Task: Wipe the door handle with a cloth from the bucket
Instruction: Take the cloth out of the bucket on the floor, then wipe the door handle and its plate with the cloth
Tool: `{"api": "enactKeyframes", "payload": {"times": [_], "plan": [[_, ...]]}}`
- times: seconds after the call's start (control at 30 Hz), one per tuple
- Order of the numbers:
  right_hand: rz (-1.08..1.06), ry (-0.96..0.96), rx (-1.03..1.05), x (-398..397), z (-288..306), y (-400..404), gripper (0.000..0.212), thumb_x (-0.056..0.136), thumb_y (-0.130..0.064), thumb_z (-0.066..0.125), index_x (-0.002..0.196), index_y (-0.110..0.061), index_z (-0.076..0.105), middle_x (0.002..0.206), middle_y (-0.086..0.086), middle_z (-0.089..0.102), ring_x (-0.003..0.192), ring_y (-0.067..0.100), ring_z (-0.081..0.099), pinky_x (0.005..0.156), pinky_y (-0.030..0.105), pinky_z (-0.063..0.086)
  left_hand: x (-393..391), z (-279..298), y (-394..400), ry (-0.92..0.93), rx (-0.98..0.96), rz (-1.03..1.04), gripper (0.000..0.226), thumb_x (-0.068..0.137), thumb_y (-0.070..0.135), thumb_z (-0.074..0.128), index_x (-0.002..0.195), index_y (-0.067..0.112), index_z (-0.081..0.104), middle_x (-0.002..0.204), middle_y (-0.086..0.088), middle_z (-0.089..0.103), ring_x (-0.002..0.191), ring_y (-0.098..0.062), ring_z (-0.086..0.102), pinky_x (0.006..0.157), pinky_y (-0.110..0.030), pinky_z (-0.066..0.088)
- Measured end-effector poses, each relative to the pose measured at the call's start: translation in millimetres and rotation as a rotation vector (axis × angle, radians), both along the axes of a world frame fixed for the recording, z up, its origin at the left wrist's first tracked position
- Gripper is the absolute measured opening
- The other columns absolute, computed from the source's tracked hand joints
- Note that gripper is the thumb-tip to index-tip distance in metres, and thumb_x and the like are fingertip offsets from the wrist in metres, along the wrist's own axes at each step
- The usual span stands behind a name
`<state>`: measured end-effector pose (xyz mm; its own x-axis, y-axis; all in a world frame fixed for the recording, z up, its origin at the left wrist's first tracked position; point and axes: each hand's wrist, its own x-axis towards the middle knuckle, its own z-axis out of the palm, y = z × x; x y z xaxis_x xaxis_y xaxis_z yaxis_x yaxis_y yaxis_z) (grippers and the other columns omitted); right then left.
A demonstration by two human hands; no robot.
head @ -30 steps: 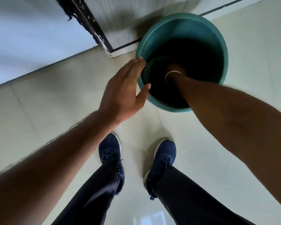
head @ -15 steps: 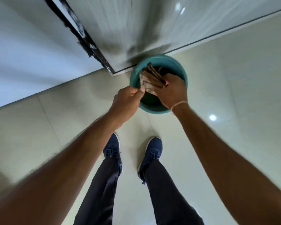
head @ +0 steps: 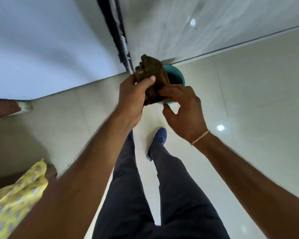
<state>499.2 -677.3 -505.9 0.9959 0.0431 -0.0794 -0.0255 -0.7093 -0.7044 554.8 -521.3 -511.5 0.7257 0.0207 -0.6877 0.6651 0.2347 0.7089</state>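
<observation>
A: While both arms were stretched out over the floor [head: 248,94], what did the left hand [head: 133,99] hold?

B: It was closed on the cloth [head: 152,78], a brown, bunched piece. The thumb lay pressed across the front of it, the other fingers wrapped behind.

A: And the right hand [head: 183,107]?

B: Fingertips pinched the lower right edge of the same cloth; the thumb stood off below, apart from the fabric. A thin band [head: 199,138] sat on that wrist.

A: Position of the cloth relative to the bucket [head: 177,75]?

B: Held up in front of it, so that it covered most of the opening. Only the teal rim and part of the dark inside showed, at the right of the cloth. The bucket stood on the floor against the foot of the door [head: 197,23].

A: Door handle?

B: Not in view. Only the lower door and its dark edge strip [head: 116,28] were recorded, with the pale wall [head: 41,40] to the left.

A: Anything else in frame?

B: Dark trousers [head: 171,187] and one blue shoe [head: 158,138] below the hands. At the far left, a second person's yellow patterned garment [head: 16,195]. Image was blurred; cloth texture could not be read.
</observation>
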Motion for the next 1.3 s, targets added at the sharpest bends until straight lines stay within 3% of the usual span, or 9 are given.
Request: {"api": "enactKeyframes", "payload": {"times": [0.1, 0.2, 0.37, 0.47, 0.6, 0.77, 1.0, 1.13, 1.3], "plan": [[-0.200, 0.068, 0.152, -2, 36, 15, 0.032, 0.083, -0.012, 0.078, 0.115, -0.017, 0.076, 0.114, 0.000, 0.076, 0.103, 0.019, 0.069, 0.094, 0.040, 0.061, -32, 43, 33, -0.012, -0.067, 0.123, 0.026, 0.101, 0.014, 0.072, 0.126, 0.008, 0.076, 0.123, -0.017, 0.082, 0.120, -0.036, 0.078, 0.112, -0.060, 0.060], [-0.335, 0.444, 0.474, 11, 69, 45, 0.031, 0.079, -0.029, 0.077, 0.108, -0.018, 0.071, 0.094, -0.005, 0.075, 0.089, 0.014, 0.071, 0.092, 0.040, 0.061, -63, 81, 69, -0.037, -0.159, 0.225, 0.029, 0.110, 0.017, 0.062, 0.135, 0.006, 0.072, 0.132, -0.019, 0.078, 0.127, -0.037, 0.074, 0.115, -0.057, 0.058], [-0.101, 0.883, 0.918, 15, 115, 125, 0.018, 0.103, -0.028, 0.063, 0.102, -0.014, 0.075, 0.094, 0.003, 0.077, 0.088, 0.021, 0.074, 0.085, 0.039, 0.061, -113, 132, 144, -0.101, -0.115, 0.341, 0.034, 0.111, 0.025, 0.063, 0.140, 0.009, 0.069, 0.134, -0.014, 0.079, 0.126, -0.034, 0.075, 0.113, -0.060, 0.058], [-0.012, 0.897, 0.939, 3, 131, 186, 0.041, 0.092, -0.024, 0.074, 0.125, 0.000, 0.073, 0.127, 0.021, 0.074, 0.120, 0.041, 0.071, 0.106, 0.059, 0.058, -148, 146, 201, -0.124, -0.041, 0.395, 0.041, 0.107, 0.030, 0.069, 0.143, 0.011, 0.069, 0.136, -0.013, 0.077, 0.129, -0.035, 0.074, 0.112, -0.064, 0.058], [0.074, 0.879, 0.903, -33, 150, 279, 0.018, 0.091, -0.016, 0.074, 0.107, -0.009, 0.074, 0.115, 0.015, 0.073, 0.106, 0.035, 0.070, 0.094, 0.049, 0.061, -206, 157, 289, -0.118, 0.019, 0.515, 0.040, 0.105, 0.029, 0.073, 0.140, 0.010, 0.070, 0.135, -0.011, 0.079, 0.127, -0.033, 0.075, 0.107, -0.063, 0.061], [0.183, 0.990, 1.004, -79, 160, 394, 0.054, 0.094, -0.020, 0.070, 0.142, 0.002, 0.063, 0.145, 0.027, 0.064, 0.135, 0.048, 0.062, 0.108, 0.071, 0.052, -265, 173, 395, -0.150, 0.064, 0.639, 0.023, 0.101, 0.026, 0.078, 0.119, 0.013, 0.078, 0.119, -0.007, 0.084, 0.113, -0.026, 0.079, 0.076, -0.035, 0.067], [0.228, 1.164, 1.312, -112, 183, 524, 0.044, 0.103, -0.012, 0.055, 0.144, 0.005, 0.057, 0.151, 0.027, 0.054, 0.140, 0.043, 0.052, 0.106, 0.039, 0.054, -282, 197, 512, -0.259, 0.116, 0.796, 0.007, 0.098, 0.023, 0.081, 0.102, 0.021, 0.076, 0.107, -0.003, 0.082, 0.092, -0.017, 0.079, 0.059, -0.026, 0.060], [0.244, 1.112, 1.362, -109, 189, 578, 0.037, 0.099, -0.009, 0.057, 0.134, -0.002, 0.065, 0.139, 0.019, 0.058, 0.133, 0.037, 0.052, 0.126, 0.043, 0.033, -267, 196, 557, -0.264, 0.045, 0.867, 0.009, 0.100, 0.027, 0.079, 0.106, 0.022, 0.075, 0.112, -0.004, 0.082, 0.096, -0.020, 0.079, 0.061, -0.025, 0.060], [0.316, 0.927, 1.364, -75, 190, 641, 0.053, 0.102, -0.009, 0.060, 0.154, -0.005, 0.053, 0.151, 0.017, 0.062, 0.143, 0.044, 0.055, 0.118, 0.049, 0.048, -235, 201, 608, -0.284, -0.066, 0.841, 0.019, 0.105, 0.029, 0.072, 0.120, 0.018, 0.074, 0.115, -0.008, 0.084, 0.102, -0.024, 0.082, 0.075, -0.032, 0.066]]}}
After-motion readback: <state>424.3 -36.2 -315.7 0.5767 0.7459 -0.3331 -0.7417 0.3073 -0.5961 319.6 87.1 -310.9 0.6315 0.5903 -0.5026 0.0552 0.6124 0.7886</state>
